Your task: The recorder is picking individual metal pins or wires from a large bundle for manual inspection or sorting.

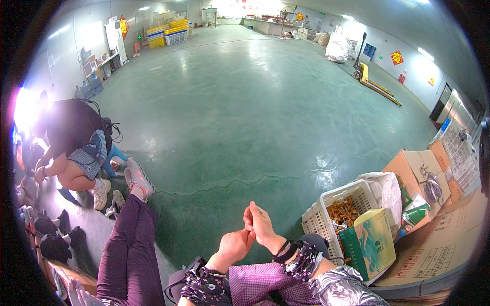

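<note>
My two hands meet above my lap, over the green floor (245, 117). The left hand (236, 245) is curled, its fingers pressed up against the right hand (259, 224), which stands upright with fingers pinched together. I cannot tell whether anything small sits between them; nothing shows past the fingertips.

The risk I see: if a small piece is pinched there, it could slip and drop to the floor between my knees, since the grip looks light and the hands hang over open space, not over the basket (326, 217).

That white basket, with orange-brown pieces in it, stands on the floor to the right of the right hand, near but not touching. A green box (370, 242) leans just beside it, and cartons (423, 168) stand behind.
</note>
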The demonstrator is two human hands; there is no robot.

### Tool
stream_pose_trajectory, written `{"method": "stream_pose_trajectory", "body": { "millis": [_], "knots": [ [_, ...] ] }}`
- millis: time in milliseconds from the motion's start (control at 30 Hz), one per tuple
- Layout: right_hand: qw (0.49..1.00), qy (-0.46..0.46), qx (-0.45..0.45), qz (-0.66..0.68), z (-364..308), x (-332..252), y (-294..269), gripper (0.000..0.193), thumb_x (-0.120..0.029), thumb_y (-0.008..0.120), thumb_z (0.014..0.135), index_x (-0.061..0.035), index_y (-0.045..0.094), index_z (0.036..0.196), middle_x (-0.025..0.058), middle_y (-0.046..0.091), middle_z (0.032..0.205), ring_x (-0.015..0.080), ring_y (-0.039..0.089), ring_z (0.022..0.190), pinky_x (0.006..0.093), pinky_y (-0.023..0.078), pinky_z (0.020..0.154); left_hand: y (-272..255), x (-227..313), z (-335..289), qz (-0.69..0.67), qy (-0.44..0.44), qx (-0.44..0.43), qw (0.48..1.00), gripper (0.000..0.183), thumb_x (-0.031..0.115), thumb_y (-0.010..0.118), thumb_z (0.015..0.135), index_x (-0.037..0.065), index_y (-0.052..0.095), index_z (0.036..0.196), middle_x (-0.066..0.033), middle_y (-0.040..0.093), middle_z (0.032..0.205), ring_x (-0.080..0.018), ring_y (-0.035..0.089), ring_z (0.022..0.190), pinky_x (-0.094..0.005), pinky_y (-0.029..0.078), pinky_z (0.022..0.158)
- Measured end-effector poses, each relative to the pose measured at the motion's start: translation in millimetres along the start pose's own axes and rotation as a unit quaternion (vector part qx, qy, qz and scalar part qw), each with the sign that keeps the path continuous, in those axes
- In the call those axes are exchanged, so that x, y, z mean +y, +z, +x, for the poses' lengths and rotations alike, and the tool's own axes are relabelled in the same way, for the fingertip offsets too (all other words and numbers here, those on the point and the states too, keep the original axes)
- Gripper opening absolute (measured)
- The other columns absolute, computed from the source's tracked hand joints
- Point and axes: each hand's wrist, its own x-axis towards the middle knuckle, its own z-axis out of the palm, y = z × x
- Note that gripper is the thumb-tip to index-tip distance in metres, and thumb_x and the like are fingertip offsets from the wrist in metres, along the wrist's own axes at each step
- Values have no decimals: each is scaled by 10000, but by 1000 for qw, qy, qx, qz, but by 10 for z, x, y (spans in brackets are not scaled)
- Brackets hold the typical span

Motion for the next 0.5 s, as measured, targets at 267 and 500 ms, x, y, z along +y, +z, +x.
{"method": "stream_pose_trajectory", "body": {
  "millis": [267, 500],
  "knots": [
    [1000, -3, -2, -4, -1, 4, -6, 393, -388, 346, 882, -90, 439, 644, -22, 379, 508, 54, 299, 392, 198, 241, 375, -11, 7, -8, -1, -2, 1, 1000, 383, 379, 275, 870, 66, 493, 827, -156, 580, 676, -349, 553, 646, -449, 423, 577],
    [1000, 1, -2, -3, -5, -2, 2, 393, -386, 342, 884, -90, 439, 644, -23, 378, 506, 54, 296, 388, 199, 241, 374, 17, -19, -3, -2, 5, 9, 1000, 390, 380, 277, 869, 66, 496, 795, -155, 577, 667, -348, 551, 634, -449, 420, 564]
  ]
}}
